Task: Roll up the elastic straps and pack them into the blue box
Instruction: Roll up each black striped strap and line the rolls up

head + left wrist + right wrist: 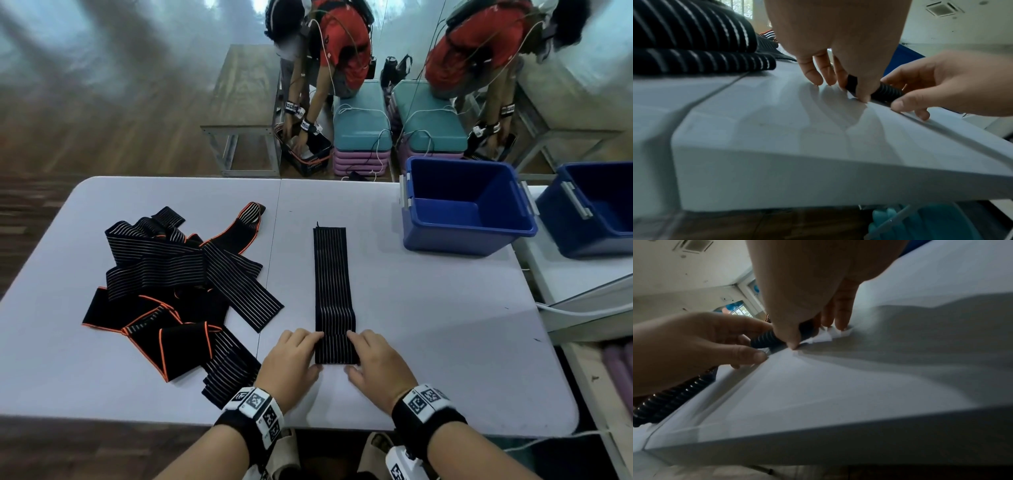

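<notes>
A black elastic strap (330, 274) with thin white stripes lies straight on the grey table (445, 342), running away from me. Its near end is turned over into a short, flat roll (885, 93). My left hand (310, 349) pinches the roll's left side between thumb and fingers. On the roll's right side my right hand (358, 353) pinches in the same way. The blue box (469, 236) stands at the far right of the table, nothing showing inside it. In the right wrist view the striped roll (766, 339) shows between both thumbs.
A loose pile of more straps (178, 274), some edged in orange, covers the table's left half. A mirror at the right repeats the box (596, 219). Beyond the table a person (329, 68) bends over a basket beside stacked teal and pink pads (363, 137).
</notes>
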